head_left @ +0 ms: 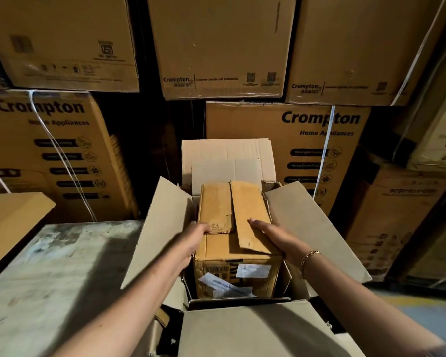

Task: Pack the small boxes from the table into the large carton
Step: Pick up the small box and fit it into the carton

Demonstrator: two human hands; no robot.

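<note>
A small yellow-brown box (236, 228) with loose top flaps and white labels on its near face sits in the mouth of the large open carton (309, 228). The carton's four flaps stand spread outward. My left hand (195, 240) holds the box's left top edge, fingers curled over it. My right hand (273, 238) lies on the box's right top flap with fingers stretched forward, thumb side along the right edge. How deep the box sits inside the carton is hidden.
A worn grey table (57, 274) lies left of the carton. Tall stacks of printed brown cartons (307, 140) wall off the back and right. Another brown box top (8, 215) shows at far left.
</note>
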